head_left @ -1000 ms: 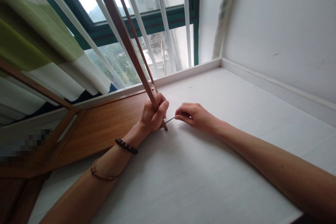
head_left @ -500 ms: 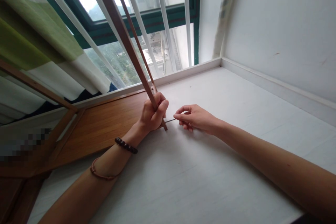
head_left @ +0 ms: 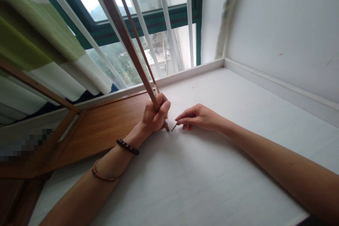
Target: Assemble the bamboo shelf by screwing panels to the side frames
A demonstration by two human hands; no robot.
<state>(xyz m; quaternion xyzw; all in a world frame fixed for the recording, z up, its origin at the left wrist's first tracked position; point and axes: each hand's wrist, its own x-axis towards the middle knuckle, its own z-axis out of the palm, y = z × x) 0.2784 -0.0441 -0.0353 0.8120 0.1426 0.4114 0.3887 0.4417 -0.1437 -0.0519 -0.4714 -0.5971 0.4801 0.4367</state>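
Observation:
My left hand (head_left: 156, 113) is wrapped around the lower end of a long brown wooden bar (head_left: 127, 39), part of a wooden frame. The bar rises up and to the left from my fist. Between the thumb and fingertips of my right hand (head_left: 197, 117) is a hex key (head_left: 174, 126), a thin dark metal rod. Its free tip points down and left, just beside the bar's end and apart from it. The fingers cover the rest of the key. Against the frame lies a brown wooden panel (head_left: 111, 122), to the left of my left hand.
A white surface (head_left: 212, 176) spreads under both hands, with a raised edge at the back and right. Behind stand white window bars (head_left: 164, 10) and a green-framed window. A green and white curtain (head_left: 39, 42) hangs at left, near another wooden rail (head_left: 37, 86).
The hex key has come out of the side of the bar's end and now tilts downward. My right hand has turned slightly; my left hand keeps its grip in place.

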